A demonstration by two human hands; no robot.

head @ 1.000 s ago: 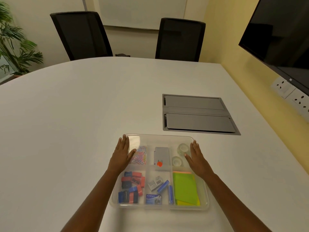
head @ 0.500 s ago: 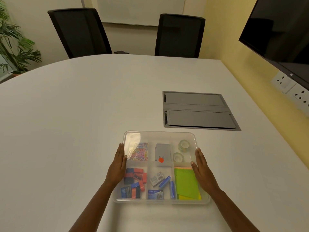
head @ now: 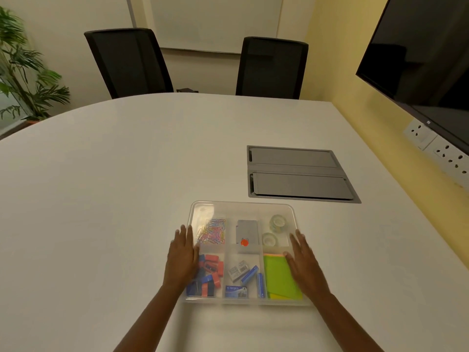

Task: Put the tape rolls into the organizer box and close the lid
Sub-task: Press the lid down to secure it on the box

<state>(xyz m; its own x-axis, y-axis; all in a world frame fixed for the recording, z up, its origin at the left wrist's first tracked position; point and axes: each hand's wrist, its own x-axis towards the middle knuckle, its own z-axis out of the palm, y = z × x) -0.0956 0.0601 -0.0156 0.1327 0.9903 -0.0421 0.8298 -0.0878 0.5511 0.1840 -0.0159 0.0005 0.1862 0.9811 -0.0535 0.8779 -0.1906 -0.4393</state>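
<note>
A clear plastic organizer box (head: 243,207) sits on the white table in front of me with its transparent lid lying flat over the compartments. Two clear tape rolls (head: 278,222) (head: 269,240) lie in the far right compartment under the lid. My left hand (head: 183,255) rests flat on the lid's left edge, fingers together and extended. On the right edge, my right hand (head: 303,260) lies flat the same way. Neither hand holds anything.
Other compartments hold coloured paper clips (head: 213,231), a grey stapler (head: 246,233), red and blue sharpeners (head: 209,274), staple boxes (head: 241,279) and green sticky notes (head: 280,278). A grey cable hatch (head: 299,174) lies behind the box. Two black chairs (head: 129,62) stand at the far side; a screen (head: 426,57) hangs on the right wall.
Both hands slid from the lid's far middle outward and back toward me along its left and right edges. The box has stayed in place.
</note>
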